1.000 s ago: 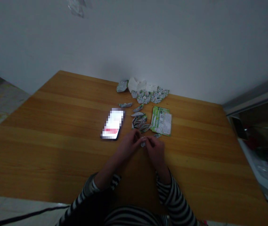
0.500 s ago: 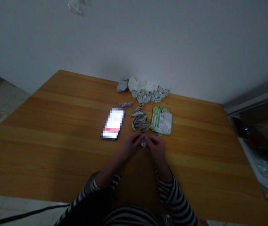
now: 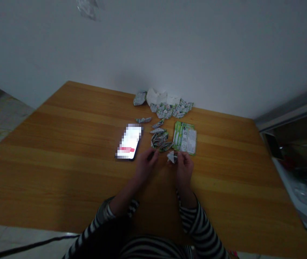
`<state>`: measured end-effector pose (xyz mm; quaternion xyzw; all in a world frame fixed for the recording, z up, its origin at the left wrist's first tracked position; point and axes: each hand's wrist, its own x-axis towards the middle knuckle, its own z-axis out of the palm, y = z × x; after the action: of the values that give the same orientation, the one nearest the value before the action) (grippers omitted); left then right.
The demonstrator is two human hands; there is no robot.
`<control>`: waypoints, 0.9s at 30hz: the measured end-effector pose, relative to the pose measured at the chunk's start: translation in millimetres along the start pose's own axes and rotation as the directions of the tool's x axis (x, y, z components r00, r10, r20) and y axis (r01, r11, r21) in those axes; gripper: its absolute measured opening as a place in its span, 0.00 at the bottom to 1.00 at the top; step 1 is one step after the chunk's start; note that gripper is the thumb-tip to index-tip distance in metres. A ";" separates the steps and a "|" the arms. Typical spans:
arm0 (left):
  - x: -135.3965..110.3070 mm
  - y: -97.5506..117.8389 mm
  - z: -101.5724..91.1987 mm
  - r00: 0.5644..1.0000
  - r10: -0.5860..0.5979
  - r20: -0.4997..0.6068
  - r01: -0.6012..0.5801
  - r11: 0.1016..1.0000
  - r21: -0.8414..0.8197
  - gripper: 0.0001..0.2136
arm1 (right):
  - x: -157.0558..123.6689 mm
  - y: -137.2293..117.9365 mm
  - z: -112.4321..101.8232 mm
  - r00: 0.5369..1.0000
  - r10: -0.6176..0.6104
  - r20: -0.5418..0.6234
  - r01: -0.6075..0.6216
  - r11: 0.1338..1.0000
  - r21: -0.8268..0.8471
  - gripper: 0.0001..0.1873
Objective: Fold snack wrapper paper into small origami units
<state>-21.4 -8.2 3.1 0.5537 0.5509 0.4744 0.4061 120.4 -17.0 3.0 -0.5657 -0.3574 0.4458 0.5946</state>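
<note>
Folded paper (image 3: 172,157): btwn R hand (image 3: 185,167) & L hand (image 3: 144,165), just this side of card stack (image 3: 185,138).
R grip: thumb + fingers pinch paper's R end.
L grip: apart from paper; can't tell if fingertips meet.
Paper feel: prob. v. light, dry, stiff at creases, easily crushed.
Hold pt: prob. best at thick folded edge, lightly, clear of pointed tips.

Wooden table (image 3: 61,144): lit phone (image 3: 129,141), folded paper pieces (image 3: 159,139), stacked green-white cards (image 3: 188,139).
</note>
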 end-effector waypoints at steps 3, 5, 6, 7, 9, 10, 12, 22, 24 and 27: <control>2.1 0.7 -1.0 0.994 0.028 0.102 -0.011 0.987 -0.159 0.15 | 1.7 -0.3 -2.6 0.996 -0.081 0.038 0.082 0.996 -0.022 0.12; 3.1 2.2 -2.7 0.975 0.102 0.199 -0.068 0.983 -0.171 0.21 | 0.0 -1.9 -3.6 0.986 -0.142 0.082 0.148 0.986 -0.074 0.11; 3.5 3.1 -3.9 0.959 0.138 0.249 -0.103 0.983 -0.149 0.20 | -1.2 -2.7 -4.2 0.981 -0.167 0.102 0.178 0.978 -0.109 0.10; 3.8 4.0 -5.1 0.941 0.164 0.295 -0.133 0.983 -0.123 0.18 | -2.4 -3.4 -4.8 0.974 -0.188 0.123 0.206 0.968 -0.145 0.09; 4.3 5.4 -7.1 0.919 0.187 0.346 -0.167 0.982 -0.089 0.11 | -4.1 -4.4 -6.0 0.962 -0.218 0.163 0.250 0.944 -0.214 0.08; 4.4 5.6 -7.6 0.921 0.188 0.342 -0.168 0.982 -0.088 0.08 | -4.6 -4.6 -6.5 0.958 -0.223 0.180 0.263 0.935 -0.239 0.08; 4.4 4.9 -7.7 0.943 0.160 0.293 -0.136 0.985 -0.103 0.05 | -4.7 -4.8 -6.5 0.959 -0.227 0.173 0.265 0.931 -0.252 0.08; 7.4 2.9 -14.5 0.987 0.052 0.151 -0.025 0.985 -0.172 0.06 | 5.6 -15.8 -14.0 0.894 -0.240 0.379 0.334 0.921 -0.202 0.10; 9.4 3.1 -19.1 0.979 0.062 0.192 -0.036 0.990 -0.137 0.05 | 12.0 -18.6 -22.3 0.813 -0.256 0.523 0.424 0.876 -0.230 0.12; 11.0 1.2 -24.0 0.967 0.061 0.247 -0.034 0.993 -0.110 0.04 | 19.4 -18.1 -32.7 0.722 -0.234 0.651 0.500 0.826 -0.259 0.14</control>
<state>-45.2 0.9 10.4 0.5999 0.4562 0.4386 0.4895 159.8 -9.8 16.0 -0.4260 -0.7185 0.3821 0.3953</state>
